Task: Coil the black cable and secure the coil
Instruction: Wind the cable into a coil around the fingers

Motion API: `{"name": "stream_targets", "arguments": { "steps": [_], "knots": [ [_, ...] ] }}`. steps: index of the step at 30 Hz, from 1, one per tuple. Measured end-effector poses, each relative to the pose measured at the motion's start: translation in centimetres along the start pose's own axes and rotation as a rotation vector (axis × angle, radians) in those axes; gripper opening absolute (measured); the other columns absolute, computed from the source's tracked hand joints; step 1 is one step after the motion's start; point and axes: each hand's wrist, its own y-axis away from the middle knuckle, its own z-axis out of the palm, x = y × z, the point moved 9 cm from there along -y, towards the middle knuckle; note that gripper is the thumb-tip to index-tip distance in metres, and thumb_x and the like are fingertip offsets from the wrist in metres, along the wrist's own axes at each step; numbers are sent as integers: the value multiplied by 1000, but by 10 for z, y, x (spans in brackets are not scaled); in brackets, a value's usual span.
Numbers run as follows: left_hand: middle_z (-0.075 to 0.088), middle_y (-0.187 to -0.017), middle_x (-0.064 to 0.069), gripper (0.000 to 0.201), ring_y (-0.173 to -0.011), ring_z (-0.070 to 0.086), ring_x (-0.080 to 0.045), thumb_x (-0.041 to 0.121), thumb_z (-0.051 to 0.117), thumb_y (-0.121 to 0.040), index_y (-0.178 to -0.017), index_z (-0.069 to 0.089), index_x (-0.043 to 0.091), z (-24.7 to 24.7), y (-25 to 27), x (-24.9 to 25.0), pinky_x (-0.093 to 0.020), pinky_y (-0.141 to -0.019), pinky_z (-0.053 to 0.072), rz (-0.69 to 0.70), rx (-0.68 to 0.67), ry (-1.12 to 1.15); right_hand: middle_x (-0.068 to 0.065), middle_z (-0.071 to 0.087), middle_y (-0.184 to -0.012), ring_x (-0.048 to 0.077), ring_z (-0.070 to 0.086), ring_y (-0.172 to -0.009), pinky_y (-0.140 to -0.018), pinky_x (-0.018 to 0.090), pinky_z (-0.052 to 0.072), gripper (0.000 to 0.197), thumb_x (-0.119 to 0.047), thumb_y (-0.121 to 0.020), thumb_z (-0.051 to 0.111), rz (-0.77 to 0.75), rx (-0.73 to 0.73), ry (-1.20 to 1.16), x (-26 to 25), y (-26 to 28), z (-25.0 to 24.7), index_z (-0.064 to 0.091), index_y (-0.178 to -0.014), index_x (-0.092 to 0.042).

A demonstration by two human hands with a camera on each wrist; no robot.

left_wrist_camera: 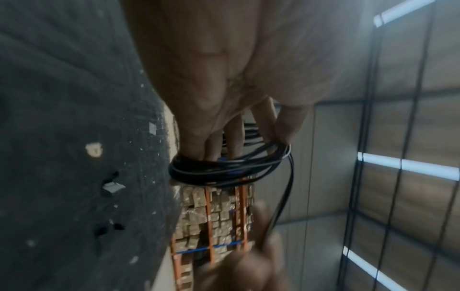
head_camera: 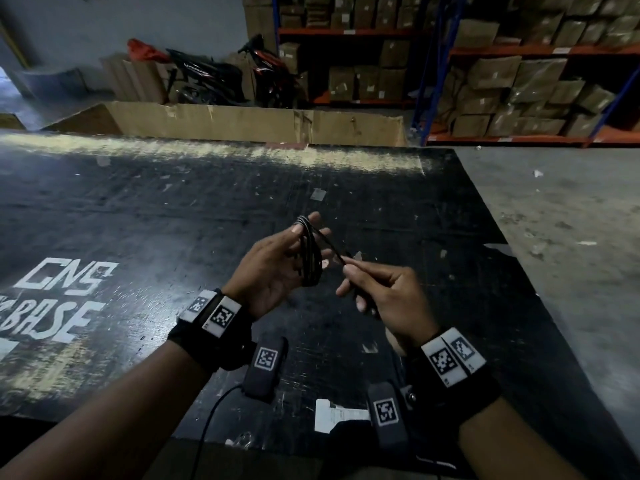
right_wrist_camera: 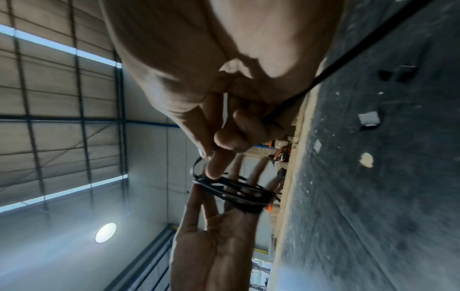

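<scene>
The black cable is wound in several loops as a coil around the spread, straight fingers of my left hand, held above the black table. One free strand runs from the coil's top to my right hand, which pinches it between thumb and forefinger just right of the coil. In the left wrist view the coil circles the fingertips of my left hand. The right wrist view shows my right hand on the strand, the coil, and the cable's tail trailing back past the palm.
The scuffed black table bears white lettering at the left, and its right edge drops to a concrete floor. A white paper label lies near the front edge. A long cardboard box, parked motorbikes and shelves of cartons stand behind.
</scene>
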Motion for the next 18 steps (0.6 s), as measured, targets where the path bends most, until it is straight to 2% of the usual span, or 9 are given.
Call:
{"name": "stream_targets", "arguments": {
  "steps": [2, 5, 8, 10, 14, 16, 18],
  "knots": [
    [64, -144, -10, 39, -134, 58, -39, 35, 47, -102, -137, 63, 30, 0, -3, 11, -65, -111, 40, 33, 5, 96, 5, 72, -63, 6, 43, -38, -40, 14, 34, 22, -7, -94, 65, 29, -2, -58, 16, 6, -1, 75, -113, 0],
    [61, -147, -12, 40, -136, 55, -42, 36, 49, -99, -136, 63, 32, 3, -6, 31, -66, -106, 45, 83, -29, 234, 3, 67, -59, 5, 40, -37, -38, 15, 30, 19, -11, -92, 66, 112, -39, -143, 39, 13, -2, 78, -106, -7],
    [53, -154, -17, 38, -140, 49, -48, 35, 45, -102, -133, 64, 29, 15, -4, 45, -75, -109, 34, 109, -128, 341, 0, 64, -55, 7, 39, -39, -40, 21, 25, 23, -25, -82, 71, 189, -79, -113, 58, 19, -2, 82, -98, -14],
    [46, -158, -20, 38, -142, 44, -51, 35, 44, -102, -134, 63, 27, 29, 2, 51, -76, -109, 31, 102, -230, 400, -3, 58, -50, 7, 39, -39, -41, 21, 25, 26, -29, -79, 70, 202, -100, -69, 62, 18, -4, 82, -97, -14],
    [33, -163, -24, 40, -146, 33, -56, 33, 39, -105, -138, 58, 24, 52, 17, 53, -79, -111, 24, 29, -430, 472, -11, 44, -45, 1, 33, -38, -40, 12, 26, 25, -19, -90, 66, 187, -138, 8, 62, 10, -12, 76, -96, 3],
    [27, -164, -24, 39, -148, 24, -57, 32, 36, -106, -136, 59, 20, 62, 26, 51, -81, -113, 15, -19, -511, 477, -12, 49, -45, 0, 35, -41, -42, 11, 28, 20, -14, -94, 64, 170, -149, 67, 60, 3, -19, 75, -88, 2],
    [28, -165, -25, 38, -150, 19, -57, 31, 36, -107, -134, 59, 17, 69, 36, 45, -81, -115, 8, -68, -564, 458, -14, 56, -46, -3, 40, -41, -43, 10, 31, 18, -13, -93, 65, 137, -167, 157, 52, -7, -25, 72, -80, -3]
  ]
}}
